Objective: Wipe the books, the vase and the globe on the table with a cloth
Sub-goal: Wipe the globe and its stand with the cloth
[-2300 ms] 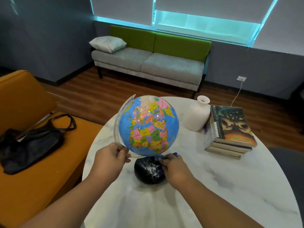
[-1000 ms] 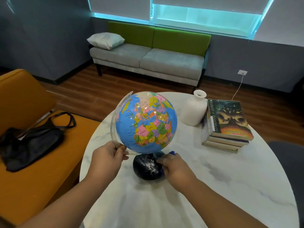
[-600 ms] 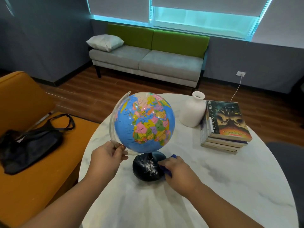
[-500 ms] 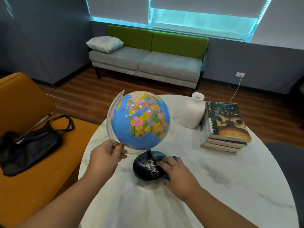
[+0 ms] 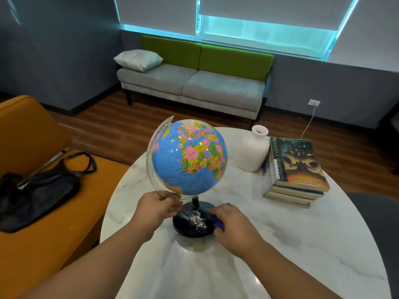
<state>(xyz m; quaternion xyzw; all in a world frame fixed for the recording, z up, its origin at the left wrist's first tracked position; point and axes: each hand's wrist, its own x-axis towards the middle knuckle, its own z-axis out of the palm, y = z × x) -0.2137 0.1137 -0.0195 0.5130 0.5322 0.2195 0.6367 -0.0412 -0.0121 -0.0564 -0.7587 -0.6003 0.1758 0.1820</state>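
A colourful globe [image 5: 190, 156] on a black round base [image 5: 191, 221] stands near the left side of the white marble table [image 5: 291, 244]. White dust speckles the base. My left hand [image 5: 158, 209] pinches the clear arc at the globe's lower left. My right hand [image 5: 232, 223] grips a blue cloth [image 5: 218, 221], mostly hidden under the fingers, and presses it against the base's right side. A white vase [image 5: 251, 152] stands behind, touching a stack of books [image 5: 295, 171] at the right.
An orange seat [image 5: 32, 212] with a black bag [image 5: 36, 190] on it sits left of the table. A grey and green sofa [image 5: 194, 80] with a white pillow stands across the wooden floor. A dark chair edge [image 5: 384, 223] shows at the right.
The globe has turned and tilted left, showing more blue ocean. My right hand with the cloth has slid around the base's right side toward me. My left hand keeps its hold on the arc.
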